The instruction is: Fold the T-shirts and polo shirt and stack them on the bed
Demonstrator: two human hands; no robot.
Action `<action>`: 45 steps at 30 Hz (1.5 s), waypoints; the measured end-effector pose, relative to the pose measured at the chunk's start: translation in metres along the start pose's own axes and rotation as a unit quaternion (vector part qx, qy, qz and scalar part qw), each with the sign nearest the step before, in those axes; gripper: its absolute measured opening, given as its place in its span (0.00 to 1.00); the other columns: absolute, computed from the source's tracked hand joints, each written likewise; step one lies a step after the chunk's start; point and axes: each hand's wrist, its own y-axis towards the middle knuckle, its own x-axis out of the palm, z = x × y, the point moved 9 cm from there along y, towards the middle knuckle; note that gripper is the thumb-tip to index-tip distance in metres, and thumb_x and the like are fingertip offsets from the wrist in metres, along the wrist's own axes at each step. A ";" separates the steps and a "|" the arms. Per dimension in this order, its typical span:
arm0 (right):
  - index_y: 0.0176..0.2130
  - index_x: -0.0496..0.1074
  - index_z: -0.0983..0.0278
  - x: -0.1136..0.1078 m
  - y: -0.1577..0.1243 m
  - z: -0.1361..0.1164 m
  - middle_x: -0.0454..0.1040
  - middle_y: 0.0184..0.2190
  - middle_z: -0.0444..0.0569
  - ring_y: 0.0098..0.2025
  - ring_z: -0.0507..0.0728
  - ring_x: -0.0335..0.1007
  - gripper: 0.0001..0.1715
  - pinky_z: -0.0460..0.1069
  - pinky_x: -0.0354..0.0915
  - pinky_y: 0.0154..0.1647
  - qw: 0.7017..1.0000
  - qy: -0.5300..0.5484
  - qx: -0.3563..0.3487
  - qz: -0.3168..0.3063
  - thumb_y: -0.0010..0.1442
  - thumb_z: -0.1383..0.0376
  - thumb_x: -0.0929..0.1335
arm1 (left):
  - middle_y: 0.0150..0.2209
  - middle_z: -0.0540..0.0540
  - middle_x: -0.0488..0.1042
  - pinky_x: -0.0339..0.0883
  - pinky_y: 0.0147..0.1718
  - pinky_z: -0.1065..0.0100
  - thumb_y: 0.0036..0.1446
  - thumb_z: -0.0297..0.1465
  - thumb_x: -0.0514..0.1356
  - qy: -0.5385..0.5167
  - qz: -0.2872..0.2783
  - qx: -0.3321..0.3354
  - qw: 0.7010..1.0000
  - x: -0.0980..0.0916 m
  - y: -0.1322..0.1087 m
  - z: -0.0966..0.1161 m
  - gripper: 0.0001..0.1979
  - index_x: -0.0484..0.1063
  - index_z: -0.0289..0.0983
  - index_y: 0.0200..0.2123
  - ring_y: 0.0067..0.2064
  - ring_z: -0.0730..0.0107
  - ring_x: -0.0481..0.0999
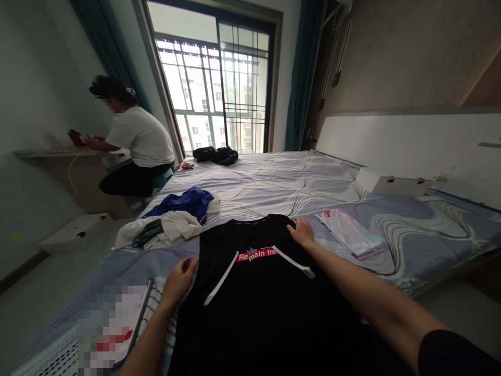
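A black T-shirt (250, 308) lies spread on the bed in front of me, collar pointing away. Its chest bears a red "Remain free" print and two white strips. My left hand (180, 279) is at the shirt's left edge, fingers curled together on the cloth. At the far right shoulder, my right hand (303, 233) pinches the fabric between thumb and fingers. The lower part of the shirt runs out of view at the bottom.
On the bed (270, 183), a cream garment (180, 225) and a blue one (191, 201) lie crumpled at left. Right of the shirt is a folded pale garment (348, 230); a white box (399, 185) stands beyond. A seated person (143, 136) is at a desk, far left.
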 end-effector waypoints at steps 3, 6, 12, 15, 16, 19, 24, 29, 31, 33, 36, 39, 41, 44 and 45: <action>0.58 0.70 0.66 0.007 0.037 0.035 0.72 0.56 0.66 0.59 0.69 0.69 0.34 0.58 0.63 0.56 0.999 -0.010 0.040 -0.026 0.61 0.49 0.68 | 0.51 0.32 0.78 0.64 0.58 0.53 0.52 0.53 0.53 0.041 0.026 0.053 0.997 0.020 0.050 0.027 0.33 0.73 0.32 0.48 0.55 0.49 0.75; 0.54 0.73 0.64 0.032 0.071 0.047 0.77 0.50 0.61 0.52 0.67 0.74 0.33 0.60 0.65 0.52 0.997 0.009 0.045 -0.065 0.60 0.44 0.66 | 0.54 0.31 0.75 0.63 0.59 0.53 0.52 0.54 0.53 0.052 0.037 0.065 0.996 0.037 0.094 0.041 0.36 0.71 0.30 0.51 0.58 0.47 0.73; 0.40 0.78 0.59 0.081 0.125 0.051 0.81 0.39 0.45 0.46 0.61 0.76 0.14 0.59 0.58 0.58 0.990 0.065 -0.015 -0.126 0.56 0.54 0.72 | 0.45 0.41 0.81 0.66 0.55 0.56 0.46 0.55 0.59 0.085 -0.052 0.125 0.987 0.065 0.152 0.052 0.31 0.77 0.38 0.45 0.51 0.50 0.77; 0.39 0.75 0.60 0.091 0.135 0.052 0.80 0.37 0.45 0.42 0.58 0.74 0.14 0.53 0.63 0.52 0.980 0.123 -0.084 -0.136 0.56 0.54 0.70 | 0.38 0.44 0.81 0.69 0.49 0.59 0.46 0.54 0.59 0.084 -0.076 0.153 0.982 0.069 0.166 0.049 0.25 0.79 0.40 0.37 0.44 0.54 0.79; 0.37 0.74 0.61 0.092 0.137 0.051 0.79 0.36 0.45 0.40 0.58 0.73 0.14 0.52 0.64 0.48 0.973 0.150 -0.112 -0.135 0.56 0.54 0.69 | 0.37 0.44 0.81 0.69 0.49 0.59 0.46 0.53 0.59 0.081 -0.065 0.158 0.982 0.067 0.170 0.048 0.25 0.78 0.39 0.36 0.42 0.55 0.79; 0.35 0.69 0.61 0.088 0.148 0.048 0.75 0.31 0.44 0.35 0.57 0.70 0.15 0.50 0.65 0.41 0.958 0.215 -0.156 -0.111 0.57 0.51 0.68 | 0.37 0.46 0.80 0.69 0.48 0.61 0.49 0.53 0.59 0.072 -0.021 0.166 0.983 0.059 0.180 0.047 0.24 0.77 0.39 0.37 0.41 0.58 0.78; 0.34 0.67 0.60 0.090 0.189 0.040 0.72 0.27 0.43 0.32 0.55 0.68 0.18 0.49 0.63 0.37 0.953 0.259 -0.147 -0.055 0.54 0.49 0.69 | 0.36 0.48 0.80 0.68 0.46 0.63 0.53 0.52 0.57 0.074 0.015 0.159 0.984 0.060 0.211 0.054 0.24 0.76 0.39 0.39 0.40 0.61 0.77; 0.34 0.67 0.60 0.104 0.238 0.029 0.73 0.27 0.43 0.31 0.56 0.67 0.19 0.50 0.63 0.35 0.946 0.279 -0.161 -0.032 0.53 0.48 0.70 | 0.34 0.48 0.81 0.68 0.39 0.66 0.52 0.52 0.58 0.089 0.027 0.155 0.984 0.071 0.261 0.059 0.25 0.77 0.38 0.39 0.37 0.61 0.76; 0.33 0.67 0.60 0.110 0.259 0.026 0.73 0.27 0.44 0.32 0.56 0.68 0.18 0.51 0.63 0.36 0.951 0.259 -0.167 -0.021 0.53 0.49 0.71 | 0.33 0.49 0.80 0.67 0.37 0.68 0.53 0.51 0.58 0.096 0.025 0.155 0.983 0.077 0.280 0.060 0.25 0.77 0.36 0.40 0.36 0.64 0.76; 0.32 0.67 0.60 0.117 0.279 0.025 0.74 0.29 0.45 0.34 0.57 0.69 0.18 0.51 0.63 0.39 0.960 0.221 -0.169 -0.015 0.54 0.51 0.72 | 0.34 0.50 0.80 0.67 0.38 0.68 0.54 0.50 0.58 0.106 0.017 0.152 0.982 0.084 0.296 0.060 0.26 0.77 0.34 0.43 0.35 0.66 0.75; 0.36 0.70 0.63 0.128 0.297 0.022 0.77 0.34 0.49 0.38 0.56 0.70 0.18 0.51 0.63 0.43 0.973 0.155 -0.170 -0.021 0.56 0.52 0.72 | 0.38 0.48 0.80 0.68 0.42 0.66 0.55 0.50 0.58 0.127 -0.009 0.148 0.981 0.097 0.311 0.060 0.30 0.76 0.30 0.47 0.36 0.67 0.73; 0.44 0.71 0.66 0.128 0.296 0.023 0.78 0.38 0.52 0.39 0.56 0.70 0.23 0.52 0.64 0.45 0.975 0.130 -0.176 -0.032 0.60 0.50 0.70 | 0.46 0.44 0.80 0.67 0.51 0.62 0.59 0.50 0.54 0.124 -0.037 0.164 0.978 0.104 0.308 0.061 0.30 0.75 0.29 0.49 0.44 0.64 0.75; 0.49 0.71 0.67 0.120 0.283 0.028 0.78 0.44 0.56 0.44 0.59 0.72 0.29 0.53 0.66 0.51 0.972 0.116 -0.200 -0.030 0.64 0.46 0.64 | 0.53 0.40 0.77 0.63 0.59 0.61 0.62 0.49 0.50 0.111 -0.038 0.172 0.978 0.099 0.294 0.057 0.30 0.73 0.30 0.52 0.53 0.60 0.74; 0.56 0.70 0.66 0.105 0.249 0.045 0.72 0.58 0.59 0.61 0.63 0.66 0.35 0.57 0.59 0.64 0.967 0.058 -0.243 -0.049 0.70 0.46 0.53 | 0.65 0.35 0.66 0.53 0.67 0.58 0.65 0.46 0.43 0.088 -0.051 0.152 0.983 0.085 0.257 0.042 0.33 0.65 0.28 0.61 0.66 0.58 0.64; 0.59 0.69 0.65 0.102 0.235 0.053 0.69 0.62 0.58 0.65 0.63 0.62 0.36 0.59 0.55 0.67 0.967 0.030 -0.245 -0.065 0.70 0.47 0.51 | 0.67 0.35 0.63 0.50 0.68 0.57 0.66 0.46 0.41 0.085 -0.057 0.141 0.985 0.079 0.242 0.037 0.34 0.63 0.28 0.63 0.68 0.58 0.61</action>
